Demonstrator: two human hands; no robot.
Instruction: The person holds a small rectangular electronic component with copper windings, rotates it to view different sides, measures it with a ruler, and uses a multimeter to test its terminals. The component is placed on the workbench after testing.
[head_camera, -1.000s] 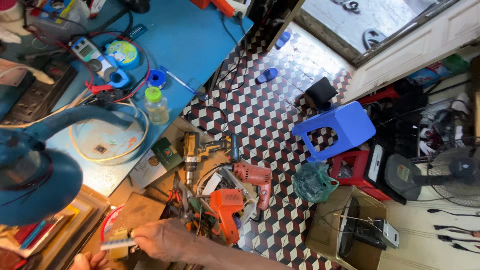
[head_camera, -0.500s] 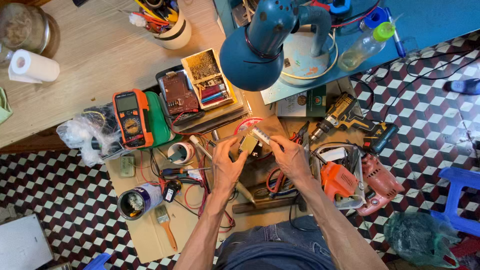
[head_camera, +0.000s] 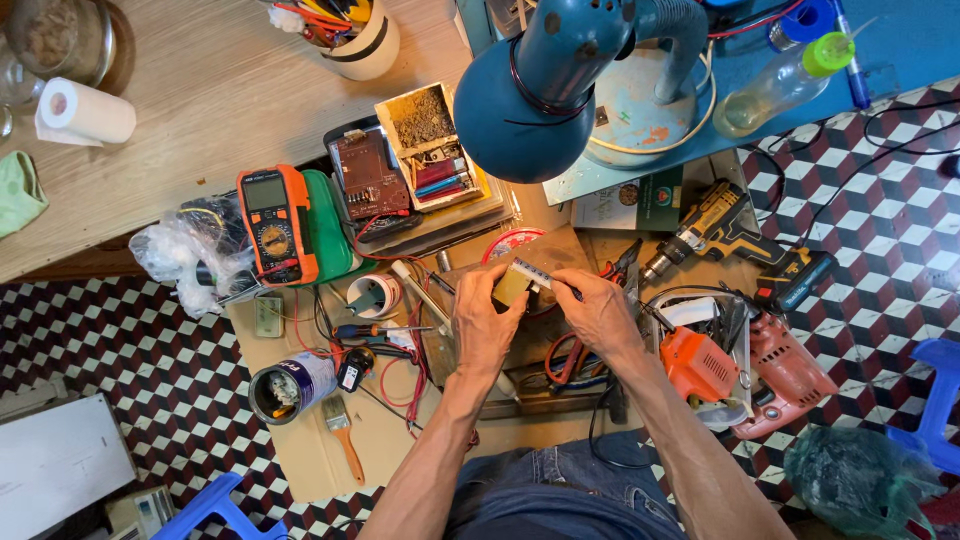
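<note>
Checkered red-white-black floor, low cardboard-covered table (head_camera: 300, 450) crowded w/ tools, wooden table (head_camera: 200, 110) beyond.

Item 1: left hand (head_camera: 487, 325), grip closed round a small brass-coloured block (head_camera: 509, 287), thumb side up. Block sits at centre of the low table, raised just off it.

Item 2: right hand (head_camera: 598, 310), fingertips pinched on a thin pale strip (head_camera: 535, 272) that lies across the block's top edge (what the strip is, cannot tell). Both hands nearly touching.

Near the grip: white tape roll (head_camera: 373, 296) just left of the left hand; screwdriver (head_camera: 375, 330) and red leads below it; red-handled pliers (head_camera: 570, 360) under the right wrist.

Further out, left: orange multimeter (head_camera: 276, 225) on a green case, clear plastic bag (head_camera: 185, 255) beside it, open tin can (head_camera: 290, 388), paintbrush (head_camera: 343, 435).

Further out, right: orange power tool (head_camera: 700, 365), red drill (head_camera: 785, 370), yellow-black cordless drill (head_camera: 715, 230).

Above: blue desk lamp (head_camera: 545, 95) over the work, compartment box (head_camera: 430, 145) of small parts, brown circuit board (head_camera: 368, 175), plastic bottle (head_camera: 775, 85) w/ green cap, paper roll (head_camera: 85, 110) at far left.
</note>
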